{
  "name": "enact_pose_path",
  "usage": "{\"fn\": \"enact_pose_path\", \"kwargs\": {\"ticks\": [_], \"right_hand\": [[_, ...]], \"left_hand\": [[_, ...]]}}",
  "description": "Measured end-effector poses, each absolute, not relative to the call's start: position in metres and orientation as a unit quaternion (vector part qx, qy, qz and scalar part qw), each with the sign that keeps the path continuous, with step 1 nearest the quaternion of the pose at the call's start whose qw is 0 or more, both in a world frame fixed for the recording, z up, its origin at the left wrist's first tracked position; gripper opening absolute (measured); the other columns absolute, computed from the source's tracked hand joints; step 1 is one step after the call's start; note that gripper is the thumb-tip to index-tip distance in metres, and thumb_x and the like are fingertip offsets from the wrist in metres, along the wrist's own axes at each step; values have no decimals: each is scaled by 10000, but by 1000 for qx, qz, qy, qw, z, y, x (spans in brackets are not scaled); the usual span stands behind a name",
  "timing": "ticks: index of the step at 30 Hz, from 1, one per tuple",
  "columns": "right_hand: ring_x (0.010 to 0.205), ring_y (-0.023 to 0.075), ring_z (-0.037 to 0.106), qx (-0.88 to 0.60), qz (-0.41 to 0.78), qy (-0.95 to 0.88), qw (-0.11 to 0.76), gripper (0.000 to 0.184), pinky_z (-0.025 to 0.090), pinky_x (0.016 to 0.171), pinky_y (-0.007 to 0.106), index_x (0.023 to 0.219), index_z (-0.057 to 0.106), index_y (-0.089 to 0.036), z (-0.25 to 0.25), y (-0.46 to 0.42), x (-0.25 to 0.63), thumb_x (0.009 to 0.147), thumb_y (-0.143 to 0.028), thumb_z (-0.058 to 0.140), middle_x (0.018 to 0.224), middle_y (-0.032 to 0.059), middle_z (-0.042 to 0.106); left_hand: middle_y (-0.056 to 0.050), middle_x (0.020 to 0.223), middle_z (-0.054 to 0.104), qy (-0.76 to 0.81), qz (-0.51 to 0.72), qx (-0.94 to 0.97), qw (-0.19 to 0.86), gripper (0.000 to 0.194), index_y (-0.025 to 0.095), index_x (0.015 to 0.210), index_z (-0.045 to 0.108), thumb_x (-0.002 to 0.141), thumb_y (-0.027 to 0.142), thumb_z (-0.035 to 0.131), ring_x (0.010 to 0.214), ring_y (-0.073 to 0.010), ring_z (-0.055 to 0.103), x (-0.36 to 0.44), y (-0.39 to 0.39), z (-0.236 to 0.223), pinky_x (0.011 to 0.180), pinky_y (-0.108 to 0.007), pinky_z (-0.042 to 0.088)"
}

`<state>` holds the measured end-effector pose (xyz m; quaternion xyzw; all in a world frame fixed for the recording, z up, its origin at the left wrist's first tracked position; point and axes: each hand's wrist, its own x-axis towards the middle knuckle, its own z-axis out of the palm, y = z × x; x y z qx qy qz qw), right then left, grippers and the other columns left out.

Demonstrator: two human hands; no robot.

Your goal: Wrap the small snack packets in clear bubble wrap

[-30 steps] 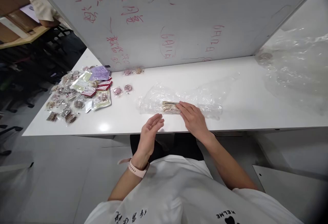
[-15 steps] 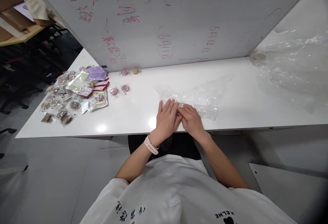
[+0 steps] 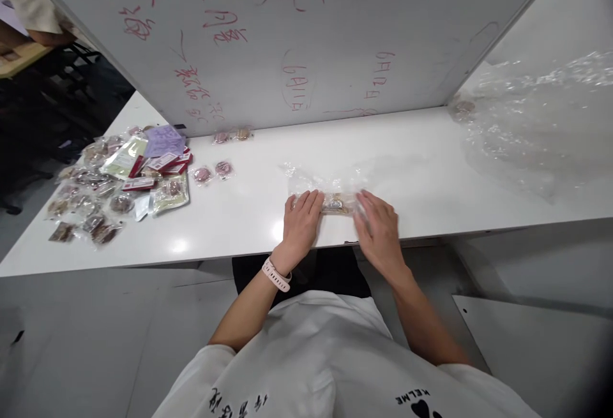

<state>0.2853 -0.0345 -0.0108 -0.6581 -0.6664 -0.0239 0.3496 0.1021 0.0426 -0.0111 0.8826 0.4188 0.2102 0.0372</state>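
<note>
A small packet with gold and dark print (image 3: 334, 203) lies rolled in clear plastic wrap at the table's front edge. My left hand (image 3: 301, 221) presses on the roll's left end, its fingers together and bent over the wrap. At the roll's right end is my right hand (image 3: 380, 230), a little blurred, thumb apart from the fingers and fingertips touching the film. Loose clear plastic wrap (image 3: 316, 179) spreads flat beyond the roll. Part of the packet is hidden under my left fingers.
A whiteboard (image 3: 258, 41) with red writing stands along the table's back. At left lies a heap of small bagged items (image 3: 90, 182) with a purple packet (image 3: 164, 141). Several bagged pieces (image 3: 223, 168) sit nearer. A large plastic sheet (image 3: 527, 131) covers the right side.
My hands have moved apart, the right one shifting rightward, so the printed packet shows between them. The loose wrap beyond it has drawn in. The view has shifted slightly.
</note>
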Motion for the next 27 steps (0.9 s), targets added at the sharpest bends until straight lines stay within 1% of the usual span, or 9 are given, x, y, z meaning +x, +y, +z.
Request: {"fn": "enact_pose_path", "kwargs": {"ticks": [4, 7, 10, 14, 16, 18, 21, 24, 27], "right_hand": [[1393, 255, 477, -564, 65, -759, 320, 470, 420, 1113, 462, 1489, 466, -251, -6, 0, 268, 1025, -301, 409, 1496, 93, 529], [1404, 260, 469, -534, 109, -782, 302, 508, 423, 1120, 496, 1502, 450, -258, -9, 11, 274, 1000, -331, 485, 1506, 95, 519], [1411, 258, 461, -492, 166, -794, 314, 469, 409, 1142, 521, 1445, 520, -255, -6, 12, 287, 980, -306, 523, 1478, 94, 547], [1394, 258, 491, -457, 322, -751, 351, 365, 430, 1148, 490, 1313, 650, -265, 9, 5, 303, 965, -312, 547, 1438, 69, 588], [1237, 260, 626, -509, 381, -661, 398, 314, 525, 1052, 454, 1209, 709, -243, 14, 6, 314, 956, -374, 578, 1316, 85, 672], [962, 233, 725, -595, 376, -547, 452, 393, 623, 814, 388, 1207, 702, -211, 16, 16, 330, 916, -467, 635, 1245, 114, 698], [660, 158, 678, -675, 357, -443, 470, 715, 541, 484, 291, 1422, 547, -187, 20, 49, 351, 836, -566, 703, 1374, 185, 606], [596, 130, 618, -684, 415, -438, 410, 882, 473, 440, 275, 1555, 371, -202, 30, 95, 355, 838, -614, 678, 1439, 221, 544], [620, 133, 598, -657, 464, -499, 323, 904, 481, 506, 274, 1584, 318, -272, 45, 134, 329, 843, -684, 632, 1376, 171, 607]], "left_hand": [[-135, 1361, 643, 411, 239, 878, 48, 400, 175, 1356, 549, 983, 104, 422, 1315, -292, 555, 97, 43, -11, 1119, -526, 385], [-152, 1456, 558, 411, 293, 861, 59, 412, 184, 1406, 494, 999, 151, 437, 1296, -274, 558, 92, 40, -8, 1071, -485, 446], [-113, 1570, 442, 384, 283, 878, 42, 487, 256, 1477, 433, 1000, 159, 444, 1284, -273, 549, 90, 37, -3, 1046, -466, 455], [-64, 1471, 570, 361, 231, 903, 21, 544, 283, 1482, 443, 971, 95, 447, 1227, -289, 563, 90, 37, -2, 1040, -496, 413], [-69, 1407, 624, 374, 234, 897, 24, 522, 253, 1433, 500, 953, 55, 442, 1195, -275, 576, 90, 38, -5, 1029, -478, 409], [-69, 1351, 660, 373, 245, 894, 27, 469, 234, 1351, 566, 946, 36, 436, 1153, -259, 589, 90, 38, -7, 1016, -458, 407], [-55, 1256, 705, 346, 268, 899, 28, 391, 218, 1238, 617, 944, 32, 439, 1077, -239, 596, 88, 38, -8, 999, -437, 401], [-42, 1195, 724, 323, 286, 901, 31, 356, 210, 1193, 618, 932, 24, 462, 1037, -227, 592, 87, 37, -6, 987, -419, 396], [-31, 1179, 729, 319, 295, 900, 38, 355, 212, 1186, 612, 925, 17, 472, 1038, -221, 588, 86, 37, -4, 989, -410, 388]]}}
